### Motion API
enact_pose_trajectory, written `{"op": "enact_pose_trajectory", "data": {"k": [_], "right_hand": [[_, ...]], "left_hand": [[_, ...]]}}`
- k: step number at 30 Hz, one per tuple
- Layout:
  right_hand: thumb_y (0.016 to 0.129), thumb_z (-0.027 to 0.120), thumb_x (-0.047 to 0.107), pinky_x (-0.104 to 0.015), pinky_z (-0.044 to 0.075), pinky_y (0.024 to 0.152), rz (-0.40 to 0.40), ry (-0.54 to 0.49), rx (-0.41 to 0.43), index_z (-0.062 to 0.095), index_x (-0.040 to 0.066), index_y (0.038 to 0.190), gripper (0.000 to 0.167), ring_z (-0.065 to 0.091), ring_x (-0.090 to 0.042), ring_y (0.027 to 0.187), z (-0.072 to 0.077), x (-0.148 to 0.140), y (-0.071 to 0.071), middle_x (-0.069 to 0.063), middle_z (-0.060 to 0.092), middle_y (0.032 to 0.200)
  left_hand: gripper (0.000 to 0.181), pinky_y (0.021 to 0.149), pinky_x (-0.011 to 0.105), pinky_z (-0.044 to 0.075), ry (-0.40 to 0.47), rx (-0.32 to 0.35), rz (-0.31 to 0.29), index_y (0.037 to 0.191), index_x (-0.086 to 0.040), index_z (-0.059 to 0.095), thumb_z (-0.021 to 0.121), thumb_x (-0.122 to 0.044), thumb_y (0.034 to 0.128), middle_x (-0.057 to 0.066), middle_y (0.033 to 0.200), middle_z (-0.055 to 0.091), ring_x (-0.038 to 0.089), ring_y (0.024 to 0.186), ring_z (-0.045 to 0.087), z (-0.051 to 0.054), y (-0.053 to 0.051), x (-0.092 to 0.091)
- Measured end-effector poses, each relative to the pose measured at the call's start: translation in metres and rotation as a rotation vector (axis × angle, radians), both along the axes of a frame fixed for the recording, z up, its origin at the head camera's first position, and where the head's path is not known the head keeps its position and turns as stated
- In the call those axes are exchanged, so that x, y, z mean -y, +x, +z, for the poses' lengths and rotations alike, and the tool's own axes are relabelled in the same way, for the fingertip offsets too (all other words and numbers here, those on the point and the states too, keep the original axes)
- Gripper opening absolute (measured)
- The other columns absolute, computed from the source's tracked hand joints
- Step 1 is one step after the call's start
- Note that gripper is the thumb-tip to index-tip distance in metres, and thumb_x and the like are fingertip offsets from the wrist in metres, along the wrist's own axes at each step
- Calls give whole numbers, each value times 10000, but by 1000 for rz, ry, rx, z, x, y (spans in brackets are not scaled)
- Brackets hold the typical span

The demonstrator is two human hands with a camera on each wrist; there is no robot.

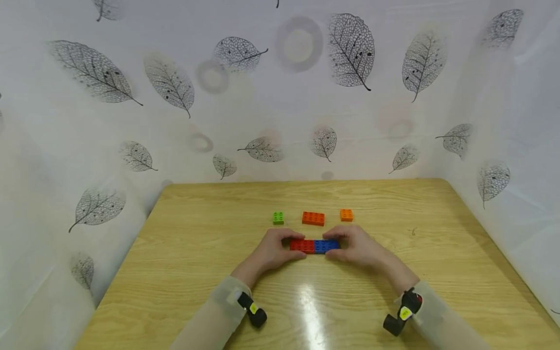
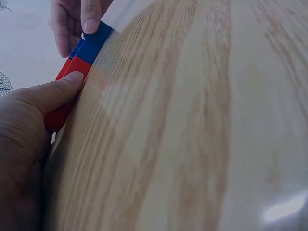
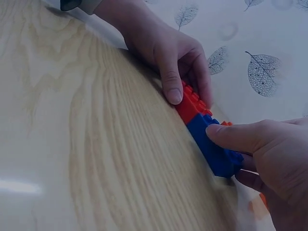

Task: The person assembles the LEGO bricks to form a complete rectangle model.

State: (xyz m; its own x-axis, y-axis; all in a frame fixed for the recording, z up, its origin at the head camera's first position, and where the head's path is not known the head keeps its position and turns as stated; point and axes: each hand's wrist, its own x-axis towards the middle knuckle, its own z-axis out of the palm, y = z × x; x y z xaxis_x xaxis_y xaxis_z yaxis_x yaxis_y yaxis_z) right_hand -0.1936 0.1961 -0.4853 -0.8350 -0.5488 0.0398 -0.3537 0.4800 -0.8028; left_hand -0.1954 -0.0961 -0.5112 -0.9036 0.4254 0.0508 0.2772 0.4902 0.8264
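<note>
A red toy brick [image 1: 302, 246] and a blue toy brick [image 1: 325, 246] lie end to end on the table, touching. My left hand [image 1: 274, 248] pinches the red brick between thumb and fingers along its near and far sides. From the other end, my right hand [image 1: 356, 247] grips the blue brick the same way. In the right wrist view the studs of the red brick [image 3: 192, 103] and the blue brick [image 3: 211, 144] face up. The left wrist view shows the left thumb [image 2: 62, 89] against the red brick's side.
Behind the hands lie a small green brick [image 1: 278, 218], an orange-red brick [image 1: 313, 218] and a small orange brick [image 1: 346, 215]. The wooden table [image 1: 210, 209] meets a white leaf-printed curtain [image 1: 280, 107] at its back and sides.
</note>
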Motion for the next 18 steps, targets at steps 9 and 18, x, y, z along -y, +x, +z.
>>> {"op": "enact_pose_trajectory", "data": {"k": [9,18], "right_hand": [[928,854,247,-545,512,1031,-7,36,-80,736,72,1296,424,653,-285,1167,10,-1,-13,-50,730,1257],[923,855,178,-551,508,1037,-13,-20,-146,743,23,1255,383,664,-330,1158,12,3,-31,-121,736,1241]], "left_hand": [[455,1101,378,462,-13,-12,-5,1253,-208,792,934,-333,839,-118,1213,735,119,1201,637,-2,-2,-1],[457,1099,391,467,-21,-21,-8,1257,-213,792,925,-365,846,-111,1223,734,128,1206,637,-4,-2,0]]}}
